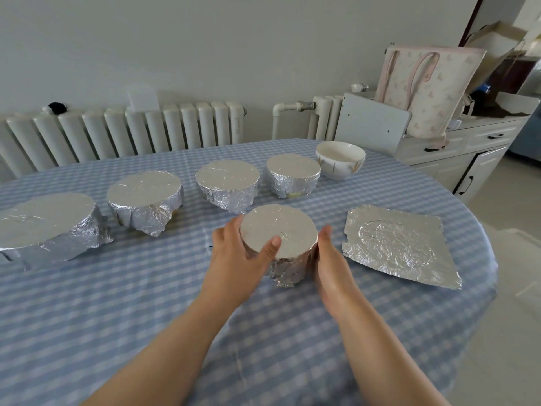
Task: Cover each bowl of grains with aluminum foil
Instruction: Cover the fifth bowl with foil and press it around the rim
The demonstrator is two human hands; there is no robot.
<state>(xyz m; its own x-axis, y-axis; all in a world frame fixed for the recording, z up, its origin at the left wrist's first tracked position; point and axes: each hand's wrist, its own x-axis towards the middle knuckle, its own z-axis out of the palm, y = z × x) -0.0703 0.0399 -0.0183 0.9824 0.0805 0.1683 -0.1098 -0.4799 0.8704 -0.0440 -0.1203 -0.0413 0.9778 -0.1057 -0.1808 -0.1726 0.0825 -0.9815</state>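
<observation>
A foil-covered bowl stands in the middle of the table between my hands. My left hand grips its left side, thumb resting on the flat foil top. My right hand presses flat against its right side. Behind it runs a row of several foil-covered bowls, from a large one at far left to a small one on the right. An uncovered white bowl sits at the row's right end. A crumpled loose foil sheet lies flat to the right of my hands.
The table wears a blue checked cloth and its rounded edge falls away at right. Radiators line the wall behind. A white cabinet with a tote bag on it stands at the back right.
</observation>
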